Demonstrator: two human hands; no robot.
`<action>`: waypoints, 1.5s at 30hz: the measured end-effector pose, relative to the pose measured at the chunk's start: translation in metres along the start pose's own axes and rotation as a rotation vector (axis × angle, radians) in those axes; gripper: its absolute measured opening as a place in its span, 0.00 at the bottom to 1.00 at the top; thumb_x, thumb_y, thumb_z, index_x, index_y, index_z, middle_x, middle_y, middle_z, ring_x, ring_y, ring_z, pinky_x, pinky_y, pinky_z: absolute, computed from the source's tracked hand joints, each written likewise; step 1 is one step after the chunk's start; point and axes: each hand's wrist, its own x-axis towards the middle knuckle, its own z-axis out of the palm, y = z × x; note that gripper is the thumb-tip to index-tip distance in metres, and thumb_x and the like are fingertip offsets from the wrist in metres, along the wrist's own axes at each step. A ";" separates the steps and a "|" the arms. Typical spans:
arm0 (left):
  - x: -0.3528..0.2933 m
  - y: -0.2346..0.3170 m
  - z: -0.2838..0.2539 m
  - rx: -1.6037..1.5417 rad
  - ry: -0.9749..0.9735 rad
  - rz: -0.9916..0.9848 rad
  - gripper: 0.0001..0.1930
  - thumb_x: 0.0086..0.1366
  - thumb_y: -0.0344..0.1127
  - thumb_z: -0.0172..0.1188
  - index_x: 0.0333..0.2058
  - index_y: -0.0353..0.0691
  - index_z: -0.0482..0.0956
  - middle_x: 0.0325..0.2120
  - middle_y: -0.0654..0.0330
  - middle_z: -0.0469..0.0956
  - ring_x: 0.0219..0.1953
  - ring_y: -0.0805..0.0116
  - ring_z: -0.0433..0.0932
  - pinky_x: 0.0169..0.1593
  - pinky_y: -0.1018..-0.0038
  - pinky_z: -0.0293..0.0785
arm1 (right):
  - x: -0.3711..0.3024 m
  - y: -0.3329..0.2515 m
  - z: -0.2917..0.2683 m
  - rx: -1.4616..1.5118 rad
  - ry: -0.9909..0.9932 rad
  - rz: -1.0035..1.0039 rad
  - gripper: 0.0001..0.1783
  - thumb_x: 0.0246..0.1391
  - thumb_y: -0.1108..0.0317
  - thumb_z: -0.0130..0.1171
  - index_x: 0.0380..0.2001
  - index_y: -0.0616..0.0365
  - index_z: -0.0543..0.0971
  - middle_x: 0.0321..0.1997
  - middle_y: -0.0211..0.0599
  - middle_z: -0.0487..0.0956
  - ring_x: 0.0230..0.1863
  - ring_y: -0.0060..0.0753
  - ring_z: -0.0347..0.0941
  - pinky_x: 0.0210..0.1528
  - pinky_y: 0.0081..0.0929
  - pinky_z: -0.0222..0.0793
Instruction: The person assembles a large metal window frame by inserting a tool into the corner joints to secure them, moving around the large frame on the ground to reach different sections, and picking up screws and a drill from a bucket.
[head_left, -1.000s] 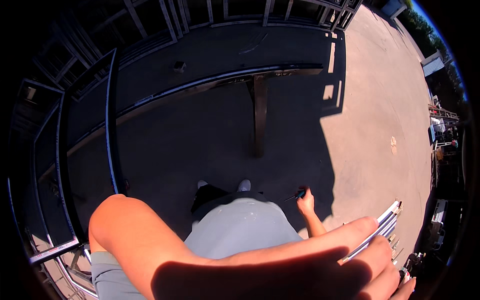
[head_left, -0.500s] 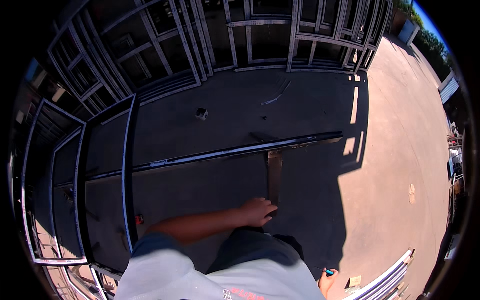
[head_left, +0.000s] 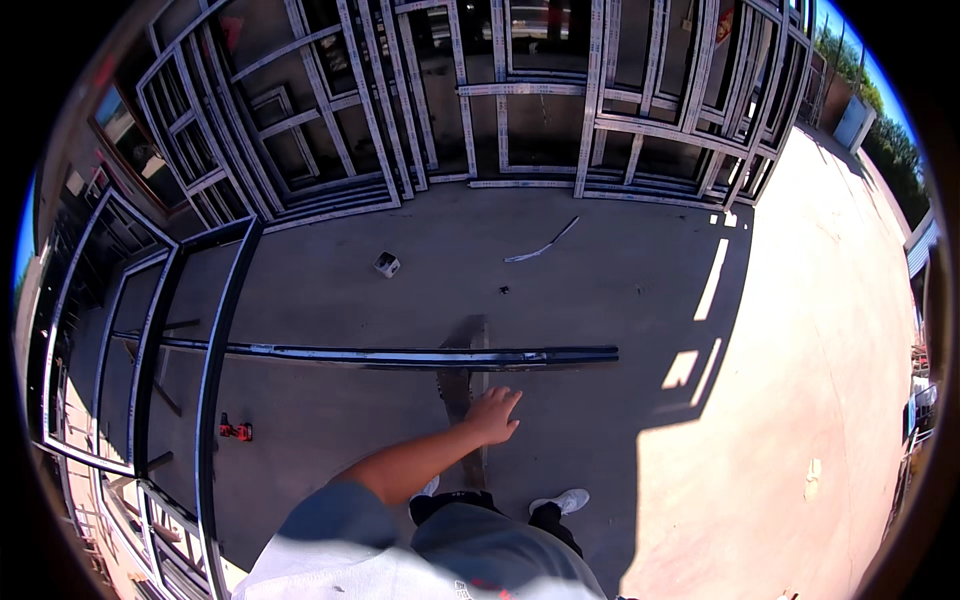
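My left hand [head_left: 493,415] reaches forward with its fingers apart and nothing in them. Below it lies a dark, flat-topped stand [head_left: 455,392], and I cannot tell whether the hand touches it. Across this stand runs a long dark metal profile [head_left: 400,357] with a pale strip along it, just beyond my fingertips. Its left end reaches behind an upright dark frame [head_left: 213,375]. My right hand is out of the picture.
A red cordless drill [head_left: 236,430] is on the floor at left. Farther off are a small pale box [head_left: 387,264] and a curled pale strip [head_left: 543,243]. Many metal frames [head_left: 525,88] lean along the far side. Sunlit concrete [head_left: 770,400] spreads at right.
The view has shifted, so the profile lies more level and its right end sits farther left. My left hand has lifted forward. My right hand, with a teal object, has left the view.
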 end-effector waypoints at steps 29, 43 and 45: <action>0.454 0.205 0.026 -0.263 0.126 -0.501 0.37 0.70 0.54 0.53 0.69 0.38 0.57 0.67 0.44 0.58 0.70 0.43 0.56 0.70 0.54 0.56 | 0.659 -0.412 -0.103 0.320 -0.442 -0.337 0.32 0.62 0.73 0.53 0.69 0.57 0.60 0.36 0.40 0.79 0.34 0.33 0.77 0.39 0.30 0.81; 0.553 0.099 -0.043 -0.583 0.067 -1.068 0.36 0.71 0.54 0.51 0.69 0.40 0.57 0.67 0.45 0.61 0.66 0.44 0.63 0.66 0.55 0.63 | 0.952 -0.688 0.187 -0.551 -0.920 -0.528 0.19 0.61 0.53 0.54 0.51 0.47 0.79 0.47 0.36 0.79 0.50 0.38 0.73 0.54 0.35 0.69; 0.549 0.110 -0.054 -0.617 0.044 -1.183 0.37 0.70 0.57 0.51 0.69 0.39 0.58 0.67 0.46 0.61 0.67 0.45 0.62 0.67 0.56 0.62 | 1.013 -0.733 0.233 -0.732 -1.020 -0.638 0.19 0.61 0.50 0.54 0.49 0.45 0.80 0.50 0.36 0.79 0.53 0.39 0.73 0.57 0.36 0.68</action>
